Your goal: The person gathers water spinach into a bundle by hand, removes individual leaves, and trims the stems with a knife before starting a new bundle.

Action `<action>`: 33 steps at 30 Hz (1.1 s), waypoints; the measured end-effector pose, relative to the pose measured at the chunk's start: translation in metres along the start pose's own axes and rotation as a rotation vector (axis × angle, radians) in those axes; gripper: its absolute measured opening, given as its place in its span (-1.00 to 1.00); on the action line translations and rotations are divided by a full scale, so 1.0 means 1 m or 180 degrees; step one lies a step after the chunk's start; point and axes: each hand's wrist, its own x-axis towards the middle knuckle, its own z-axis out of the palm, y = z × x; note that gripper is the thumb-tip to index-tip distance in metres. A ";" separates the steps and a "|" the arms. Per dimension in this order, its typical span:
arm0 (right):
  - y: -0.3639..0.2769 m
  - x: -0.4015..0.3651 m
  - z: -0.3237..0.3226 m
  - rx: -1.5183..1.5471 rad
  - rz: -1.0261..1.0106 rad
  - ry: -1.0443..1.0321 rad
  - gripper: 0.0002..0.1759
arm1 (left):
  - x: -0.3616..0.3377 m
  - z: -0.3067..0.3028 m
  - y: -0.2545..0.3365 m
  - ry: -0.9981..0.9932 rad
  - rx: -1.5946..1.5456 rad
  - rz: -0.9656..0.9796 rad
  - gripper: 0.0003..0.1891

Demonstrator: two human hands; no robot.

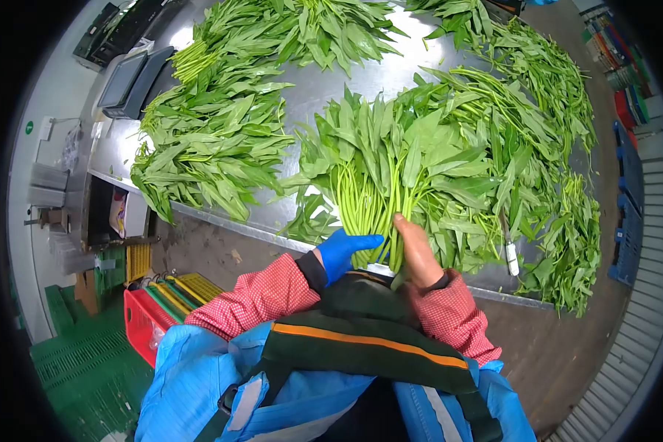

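Observation:
My left hand (340, 254), in a blue glove, is wrapped round the lower stems of a bunch of leafy greens (361, 188) at the table's near edge. Its thumb lies across the pale green stems. My right hand (415, 250), bare, grips a few thicker stems at the right side of the same bunch; its fingers are mostly hidden under them. The leaves point away from me. Loose greens (464, 162) lie against the bunch on the right. A knife with a white handle (512, 259) rests among the leaves farther right.
The metal table (309, 88) carries piled bunches (221, 140) at left and more greens (560, 96) at right. A scale-like device (123, 79) stands at the back left. Below left are a red crate (144, 324) and green crates (88, 368); blue crates (628, 214) stand at right.

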 end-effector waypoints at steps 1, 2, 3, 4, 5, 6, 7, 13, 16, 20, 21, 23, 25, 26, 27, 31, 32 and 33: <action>-0.002 0.000 -0.008 0.0223 0.0418 0.0047 -0.56 | 0.002 -0.003 0.001 0.0013 0.0021 0.0007 -0.58; -0.004 -0.001 -0.013 0.0553 0.0444 0.0135 -0.56 | 0.003 -0.007 0.003 0.0028 0.0042 0.0014 -0.57; -0.014 -0.005 -0.014 0.0886 0.0472 0.0224 -0.55 | 0.005 -0.011 0.004 -0.0038 -0.0221 0.0009 -0.56; -0.021 -0.008 -0.015 0.1221 0.0494 0.0319 -0.55 | 0.005 -0.014 0.003 -0.0078 -0.0184 0.0049 -0.56; -0.021 -0.010 -0.018 0.1267 0.0450 0.0286 -0.53 | 0.005 -0.016 0.003 -0.0123 -0.0143 0.0088 -0.55; -0.024 -0.013 -0.016 0.1187 0.0487 0.0277 -0.53 | 0.007 -0.018 0.002 -0.0164 -0.0107 0.0129 -0.55; -0.026 -0.016 -0.010 0.1110 0.0529 0.0266 -0.53 | 0.009 -0.018 -0.003 -0.0125 0.0033 0.0305 -0.55; -0.025 -0.012 -0.002 -0.0431 0.0137 0.0072 -0.73 | 0.004 -0.003 0.000 0.0108 0.1000 0.1130 -0.58; -0.037 -0.017 -0.010 0.0798 0.0109 -0.0026 -0.74 | -0.011 0.014 0.027 -0.0023 0.0598 0.1023 -0.59; -0.019 -0.011 -0.014 0.1490 0.0347 0.0001 -0.74 | -0.003 -0.001 0.020 -0.0209 -0.0435 0.0428 -0.55; -0.021 -0.012 -0.011 0.1557 0.0365 -0.0038 -0.80 | -0.002 -0.004 0.018 -0.0229 -0.0495 0.0260 -0.55; -0.021 -0.011 -0.005 0.1261 0.0262 -0.0048 -0.83 | 0.000 -0.005 0.014 -0.0205 -0.0011 0.0362 -0.56; -0.020 -0.009 -0.003 0.0851 0.0183 0.0021 -0.88 | -0.001 0.003 0.019 -0.0147 0.0407 0.0382 -0.60; -0.021 -0.009 -0.003 0.0842 0.0125 -0.0004 -0.88 | -0.001 0.004 0.020 -0.0173 0.0411 0.0395 -0.61; -0.022 -0.009 -0.003 0.0834 0.0065 -0.0031 -0.88 | -0.001 0.004 0.021 -0.0197 0.0415 0.0411 -0.62; -0.027 -0.013 -0.004 0.0795 0.0020 0.0155 -0.86 | 0.003 -0.007 0.016 -0.0117 0.0673 0.0393 -0.64; -0.027 -0.013 -0.004 0.0709 -0.0080 0.0142 -0.87 | 0.006 -0.009 0.013 -0.0012 0.0803 0.0520 -0.65; -0.028 -0.013 -0.002 0.0624 -0.0179 0.0130 -0.87 | 0.008 -0.010 0.010 0.0094 0.0933 0.0647 -0.66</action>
